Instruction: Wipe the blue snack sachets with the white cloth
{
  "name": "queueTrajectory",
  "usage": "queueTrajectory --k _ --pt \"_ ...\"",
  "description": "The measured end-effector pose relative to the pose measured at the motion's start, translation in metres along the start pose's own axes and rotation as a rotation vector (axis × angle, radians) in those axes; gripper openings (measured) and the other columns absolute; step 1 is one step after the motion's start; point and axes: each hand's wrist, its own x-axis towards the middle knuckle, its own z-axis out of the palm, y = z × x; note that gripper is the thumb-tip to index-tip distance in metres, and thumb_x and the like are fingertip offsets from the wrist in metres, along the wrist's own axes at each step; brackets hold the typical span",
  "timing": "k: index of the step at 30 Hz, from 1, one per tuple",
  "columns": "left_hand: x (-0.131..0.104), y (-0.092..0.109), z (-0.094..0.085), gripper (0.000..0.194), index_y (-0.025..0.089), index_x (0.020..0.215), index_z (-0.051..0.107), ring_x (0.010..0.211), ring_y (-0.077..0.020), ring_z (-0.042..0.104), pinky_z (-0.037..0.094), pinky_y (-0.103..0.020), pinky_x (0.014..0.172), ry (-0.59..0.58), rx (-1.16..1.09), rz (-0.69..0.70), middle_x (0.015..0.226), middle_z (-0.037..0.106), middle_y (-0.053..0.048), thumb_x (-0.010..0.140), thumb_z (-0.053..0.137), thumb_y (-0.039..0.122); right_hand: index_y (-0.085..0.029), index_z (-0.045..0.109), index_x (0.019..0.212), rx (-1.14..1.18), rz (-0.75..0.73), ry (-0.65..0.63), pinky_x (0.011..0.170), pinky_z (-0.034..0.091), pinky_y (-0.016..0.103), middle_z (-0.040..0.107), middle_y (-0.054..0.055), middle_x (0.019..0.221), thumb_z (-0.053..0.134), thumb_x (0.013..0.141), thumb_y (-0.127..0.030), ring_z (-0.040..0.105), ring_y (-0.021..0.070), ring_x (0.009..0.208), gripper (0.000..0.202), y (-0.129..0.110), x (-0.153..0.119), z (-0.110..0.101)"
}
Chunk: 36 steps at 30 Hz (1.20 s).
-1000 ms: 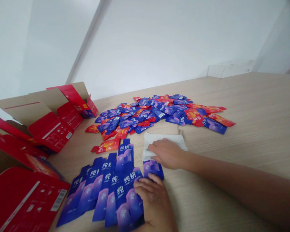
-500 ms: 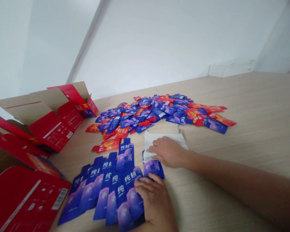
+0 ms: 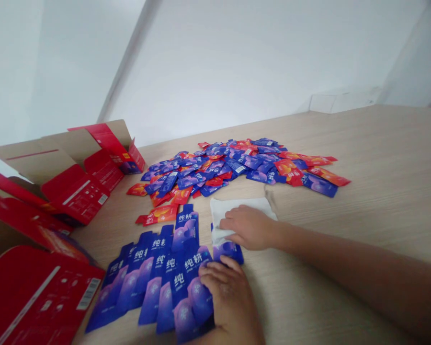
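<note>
Pale surface (image 3: 362,206), my right hand (image 3: 249,227) on a white cloth (image 3: 244,203) partly covering a purple pouch (image 3: 230,251), grip unclear, my left hand (image 3: 230,297) unclenched on fanned purple pouches (image 3: 165,302) at its eight o'clock, pouch pile (image 3: 215,167) at twelve, red boxes (image 3: 32,292) at nine.

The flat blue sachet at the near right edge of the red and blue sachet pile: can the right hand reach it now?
Probably yes: the flat blue sachet lies mostly uncovered, with only the flat white sheet and pale table between it and the right hand.
</note>
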Motion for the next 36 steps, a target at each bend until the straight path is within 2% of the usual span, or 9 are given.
queueTrajectory --k 4,11,17,19,25,27,32,34,36 --pt "0.000 -0.001 0.003 0.029 0.010 0.094 0.065 0.079 -0.0316 0.067 0.048 -0.043 0.070 0.026 -0.007 0.026 0.085 0.072 -0.020 0.077 0.042 0.011 -0.020 0.057 0.100 0.058 -0.187 -0.019 0.071 0.037 0.032 0.060 0.007 0.089 0.047 0.088 -0.039 0.055 0.0214 0.082 0.025 -0.009 0.000 0.000" --pt "0.000 0.000 -0.003 0.030 0.009 0.096 0.065 0.082 -0.0323 0.067 0.048 -0.044 0.073 -0.011 0.010 -0.017 0.089 0.071 -0.022 0.077 0.041 0.010 -0.020 0.056 0.103 0.000 0.104 -0.013 0.072 0.037 0.034 0.061 0.008 0.093 0.045 0.090 -0.039 0.056 0.0230 0.085 0.026 0.007 0.004 0.002" --pt "-0.001 -0.001 -0.001 0.031 0.010 0.098 0.065 0.082 -0.0301 0.067 0.049 -0.045 0.074 -0.008 0.009 0.020 0.090 0.072 -0.020 0.079 0.041 0.011 -0.020 0.056 0.101 0.044 -0.127 -0.025 0.073 0.037 0.033 0.061 0.006 0.090 0.051 0.086 -0.036 0.056 0.0217 0.083 0.024 -0.006 0.000 0.001" --pt "-0.001 0.000 -0.001 0.031 0.010 0.098 0.065 0.083 -0.0305 0.067 0.048 -0.045 0.075 -0.009 0.012 0.021 0.090 0.071 -0.020 0.079 0.041 0.012 -0.020 0.056 0.101 0.041 -0.107 -0.014 0.072 0.038 0.033 0.061 0.006 0.090 0.051 0.086 -0.036 0.056 0.0219 0.083 0.023 -0.006 0.001 0.003" --pt "0.000 0.000 -0.004 0.031 0.010 0.100 0.065 0.084 -0.0298 0.067 0.048 -0.045 0.076 -0.054 -0.001 -0.008 0.092 0.071 -0.020 0.079 0.042 0.010 -0.020 0.055 0.105 -0.002 0.134 0.012 0.071 0.037 0.033 0.062 0.008 0.094 0.048 0.089 -0.039 0.056 0.0230 0.085 0.025 0.009 0.004 0.005" --pt "0.000 0.000 -0.004 0.031 0.010 0.100 0.065 0.084 -0.0292 0.067 0.049 -0.045 0.075 -0.054 -0.006 -0.006 0.092 0.071 -0.019 0.080 0.041 0.010 -0.019 0.055 0.104 0.004 0.110 0.006 0.072 0.036 0.033 0.062 0.008 0.094 0.048 0.089 -0.038 0.056 0.0228 0.085 0.025 0.008 0.003 0.003" --pt "0.000 -0.001 -0.003 0.032 0.009 0.100 0.065 0.083 -0.0297 0.067 0.050 -0.045 0.074 -0.038 -0.030 0.021 0.092 0.071 -0.020 0.080 0.040 0.010 -0.019 0.056 0.101 0.058 -0.144 -0.022 0.071 0.037 0.033 0.061 0.007 0.091 0.049 0.087 -0.037 0.056 0.0218 0.083 0.024 -0.007 0.000 0.001" --pt "0.000 0.000 -0.004 0.031 0.009 0.101 0.064 0.085 -0.0300 0.066 0.049 -0.046 0.076 -0.061 -0.018 0.002 0.093 0.071 -0.020 0.080 0.041 0.010 -0.020 0.056 0.100 0.052 -0.128 -0.015 0.071 0.037 0.033 0.061 0.007 0.091 0.049 0.087 -0.037 0.056 0.0220 0.083 0.023 -0.008 0.001 0.002" --pt "0.001 0.000 -0.004 0.031 0.009 0.101 0.064 0.085 -0.0302 0.066 0.048 -0.046 0.077 -0.069 -0.004 -0.009 0.093 0.071 -0.020 0.079 0.042 0.010 -0.020 0.056 0.101 0.037 -0.034 -0.013 0.071 0.037 0.033 0.061 0.007 0.091 0.050 0.087 -0.037 0.056 0.0222 0.083 0.023 -0.004 0.003 0.004"
